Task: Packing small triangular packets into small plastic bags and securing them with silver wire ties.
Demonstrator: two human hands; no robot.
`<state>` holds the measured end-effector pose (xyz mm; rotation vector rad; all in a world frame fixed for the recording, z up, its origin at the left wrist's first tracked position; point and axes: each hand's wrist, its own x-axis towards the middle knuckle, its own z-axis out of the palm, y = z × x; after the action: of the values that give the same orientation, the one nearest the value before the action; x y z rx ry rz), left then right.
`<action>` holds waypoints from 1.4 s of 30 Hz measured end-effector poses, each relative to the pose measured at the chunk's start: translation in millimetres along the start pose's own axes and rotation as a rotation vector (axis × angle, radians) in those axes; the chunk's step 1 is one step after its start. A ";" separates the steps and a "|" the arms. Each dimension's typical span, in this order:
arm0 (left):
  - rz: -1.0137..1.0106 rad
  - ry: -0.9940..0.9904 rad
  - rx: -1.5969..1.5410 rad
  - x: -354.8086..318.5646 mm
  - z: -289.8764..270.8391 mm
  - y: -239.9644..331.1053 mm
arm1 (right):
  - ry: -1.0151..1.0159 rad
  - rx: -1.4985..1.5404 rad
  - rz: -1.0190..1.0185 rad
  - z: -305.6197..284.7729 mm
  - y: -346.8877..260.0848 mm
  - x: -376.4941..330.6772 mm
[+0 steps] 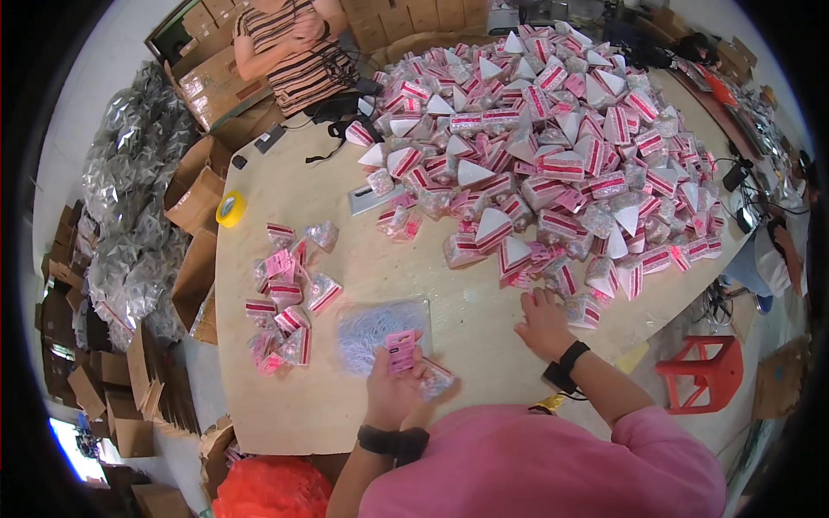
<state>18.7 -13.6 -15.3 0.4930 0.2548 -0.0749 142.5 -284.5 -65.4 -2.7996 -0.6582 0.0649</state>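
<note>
Left hand [393, 384] is gripping a small clear packet [432, 377] with a pink tag [400, 350], clear bag [380, 326] just beyond it. Right hand [542, 322] rests open, flat against the big pile [553, 147] of red-striped packets; smaller bunch [285, 293] sits left.

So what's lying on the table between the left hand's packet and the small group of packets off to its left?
In the head view, a clear bag of thin blue loops lies flat between the left hand with its packet and the small group of packets.

Pink label [400, 350] on held packet [429, 377]; triangular red-white packets [553, 147] heaped across table.
</note>
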 end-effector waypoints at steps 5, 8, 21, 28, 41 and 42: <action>-0.063 0.242 0.097 -3.2 28.4 -5.7 | -0.009 -0.192 -0.091 41.8 34.6 8.8; -0.138 0.021 0.026 -0.6 -0.5 -8.8 | 0.077 0.071 -0.050 38.1 33.0 10.1; -0.071 -0.108 0.287 3.5 15.0 -11.6 | -0.021 0.675 -0.168 -63.0 -29.3 -3.2; -0.054 -0.053 0.454 10.2 22.3 -13.0 | -0.377 0.645 -0.658 -100.0 -102.5 -11.3; -0.179 0.028 0.302 -11.7 38.6 -19.2 | 0.060 0.597 -0.758 -72.1 -139.0 12.6; -0.185 -0.006 0.269 -14.5 39.4 -17.7 | 0.031 0.599 -0.752 -71.0 -138.1 12.8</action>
<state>11.1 -47.8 13.9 0.7360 0.2852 -0.2939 101.7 -177.2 39.8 -1.8548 -1.3655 0.0584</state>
